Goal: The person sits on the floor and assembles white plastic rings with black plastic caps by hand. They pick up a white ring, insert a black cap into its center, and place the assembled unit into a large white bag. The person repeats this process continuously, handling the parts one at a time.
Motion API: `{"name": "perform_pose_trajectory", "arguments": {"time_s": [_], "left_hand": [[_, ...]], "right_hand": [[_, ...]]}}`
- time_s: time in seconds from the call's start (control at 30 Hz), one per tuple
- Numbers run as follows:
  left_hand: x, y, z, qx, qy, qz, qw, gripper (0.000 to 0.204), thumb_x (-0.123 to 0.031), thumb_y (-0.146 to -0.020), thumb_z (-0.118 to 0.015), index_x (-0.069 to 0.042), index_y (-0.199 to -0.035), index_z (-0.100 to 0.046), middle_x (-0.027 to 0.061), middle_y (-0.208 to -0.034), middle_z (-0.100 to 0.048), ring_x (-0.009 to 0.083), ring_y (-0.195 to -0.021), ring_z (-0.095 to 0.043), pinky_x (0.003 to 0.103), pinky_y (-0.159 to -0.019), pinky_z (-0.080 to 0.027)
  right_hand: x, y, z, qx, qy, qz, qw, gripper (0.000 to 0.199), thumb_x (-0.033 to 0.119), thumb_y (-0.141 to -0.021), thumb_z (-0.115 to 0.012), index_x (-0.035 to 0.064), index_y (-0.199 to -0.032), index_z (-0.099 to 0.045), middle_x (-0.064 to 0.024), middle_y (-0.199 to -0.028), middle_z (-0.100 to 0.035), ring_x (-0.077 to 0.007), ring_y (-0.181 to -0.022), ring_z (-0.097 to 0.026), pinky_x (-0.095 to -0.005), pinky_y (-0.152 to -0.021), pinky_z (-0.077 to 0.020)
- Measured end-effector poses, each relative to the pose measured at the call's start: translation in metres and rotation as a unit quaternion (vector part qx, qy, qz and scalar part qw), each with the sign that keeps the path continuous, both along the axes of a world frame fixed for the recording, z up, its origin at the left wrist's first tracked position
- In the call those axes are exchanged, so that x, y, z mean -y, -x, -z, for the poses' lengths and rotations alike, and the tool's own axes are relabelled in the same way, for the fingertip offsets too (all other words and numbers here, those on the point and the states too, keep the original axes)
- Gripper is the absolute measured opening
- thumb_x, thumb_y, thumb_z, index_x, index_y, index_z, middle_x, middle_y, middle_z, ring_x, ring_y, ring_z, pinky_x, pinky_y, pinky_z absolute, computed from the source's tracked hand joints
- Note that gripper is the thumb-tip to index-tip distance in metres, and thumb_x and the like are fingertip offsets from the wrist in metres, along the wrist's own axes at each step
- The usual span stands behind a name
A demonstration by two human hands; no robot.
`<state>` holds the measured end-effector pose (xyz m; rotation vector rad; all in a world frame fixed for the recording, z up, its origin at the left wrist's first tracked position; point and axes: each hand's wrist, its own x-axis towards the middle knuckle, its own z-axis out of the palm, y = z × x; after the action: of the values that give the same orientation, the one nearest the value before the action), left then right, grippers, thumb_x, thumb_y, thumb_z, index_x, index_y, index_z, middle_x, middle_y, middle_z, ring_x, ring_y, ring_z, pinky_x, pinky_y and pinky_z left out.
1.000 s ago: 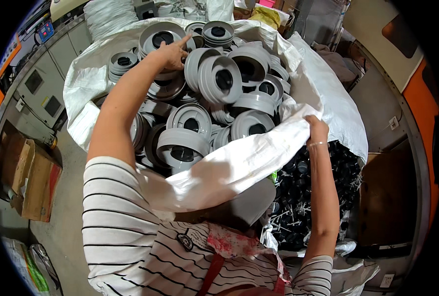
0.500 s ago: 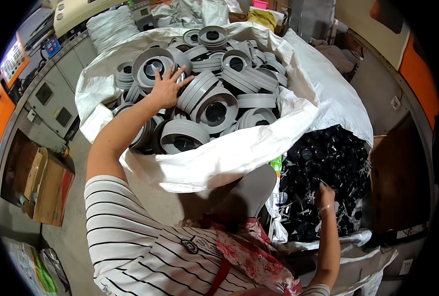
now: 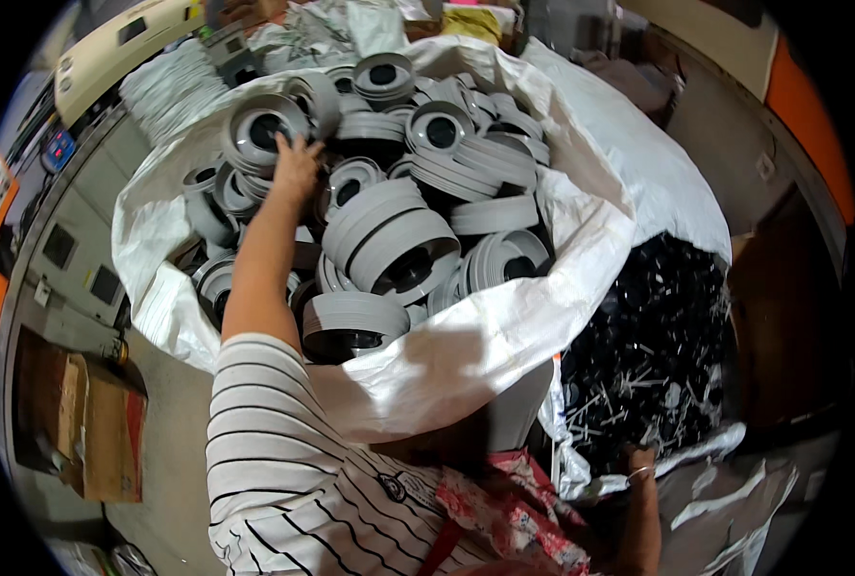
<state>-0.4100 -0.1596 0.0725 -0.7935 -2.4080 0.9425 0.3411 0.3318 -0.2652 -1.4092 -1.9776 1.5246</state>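
A large white woven sack [image 3: 581,317] in front of me is heaped with grey round plastic rings [image 3: 403,235] with black centres, many nested in stacks. My left hand [image 3: 298,171] reaches over the heap, its fingers apart against the lower rim of a grey ring stack [image 3: 254,134] at the far left. It does not visibly grip the stack. Low at the right, my right hand [image 3: 641,463] rests at the near edge of a second sack holding black round caps [image 3: 638,326] and thin pale plastic sprigs [image 3: 672,413]. Shadow hides its fingertips.
Another white sack [image 3: 629,173] lies against the right side of the big one. A cardboard box [image 3: 110,432] stands on the floor at left, below grey cabinets [image 3: 82,250]. A pile of white woven material [image 3: 173,86] sits at the back left.
My left hand has moved left across the heap, and the large ring stack near the middle sits differently. My right hand has drawn back toward me. The whole view has shifted slightly.
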Motion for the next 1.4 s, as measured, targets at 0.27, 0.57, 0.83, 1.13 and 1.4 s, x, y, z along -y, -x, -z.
{"name": "perform_pose_trajectory", "arguments": {"time_s": [0.27,0.57,0.83,1.13,1.4], "left_hand": [[0.016,0.015,-0.034,0.099,-0.086,-0.019,0.991,0.052,-0.044,-0.084,-0.055,-0.034,-0.135,-0.046,-0.0072,-0.145,-0.038,0.0279,-0.129,-0.038,0.063,-0.103,-0.023],[-0.033,-0.133,-0.053,0.269,-0.463,0.063,0.842,0.03,-0.026,-0.085,-0.058,-0.009,-0.107,-0.068,0.0162,-0.105,-0.066,0.0333,-0.101,-0.062,0.034,-0.088,-0.047],[-0.152,-0.384,-0.102,0.304,-0.19,0.56,0.747,0.034,-0.006,-0.075,-0.066,-0.004,-0.109,-0.061,0.0125,-0.112,-0.062,0.0305,-0.117,-0.053,0.049,-0.108,-0.026],[-0.311,-0.484,0.054,0.601,-0.126,0.576,0.54,0.053,-0.024,-0.08,-0.069,-0.002,-0.125,-0.053,0.0193,-0.122,-0.057,0.035,-0.115,-0.052,0.038,-0.1,-0.039],[-0.338,-0.429,0.174,0.623,-0.146,0.438,0.632,0.055,-0.027,-0.078,-0.067,0.003,-0.122,-0.054,0.0251,-0.11,-0.061,0.039,-0.104,-0.058,0.039,-0.092,-0.045]], "right_hand": [[-0.019,-0.034,-0.046,0.277,-0.463,-0.198,0.818,0.012,0.014,-0.077,-0.06,0.0036,-0.077,-0.065,-0.0121,-0.066,-0.064,-0.0284,-0.058,-0.063,-0.0388,-0.053,-0.0483],[0.006,0.032,-0.141,0.219,-0.183,-0.074,0.956,0.031,0.027,-0.079,-0.064,-0.0027,-0.089,-0.064,-0.0212,-0.084,-0.065,-0.0343,-0.077,-0.064,-0.0415,-0.066,-0.0496],[0.096,0.093,-0.191,0.307,-0.219,-0.405,0.833,0.03,0.026,-0.081,-0.061,0.0017,-0.098,-0.063,-0.0178,-0.095,-0.067,-0.0348,-0.09,-0.065,-0.0423,-0.078,-0.0515],[0.11,0.082,-0.181,0.338,-0.29,-0.454,0.771,0.023,0.017,-0.082,-0.059,0.0031,-0.099,-0.065,-0.0154,-0.091,-0.069,-0.0321,-0.088,-0.067,-0.0395,-0.074,-0.0534],[0.104,0.085,-0.183,0.259,-0.27,-0.381,0.845,0.032,0.025,-0.08,-0.062,0.004,-0.103,-0.061,-0.0179,-0.104,-0.063,-0.0353,-0.099,-0.061,-0.0415,-0.082,-0.0503]]}}
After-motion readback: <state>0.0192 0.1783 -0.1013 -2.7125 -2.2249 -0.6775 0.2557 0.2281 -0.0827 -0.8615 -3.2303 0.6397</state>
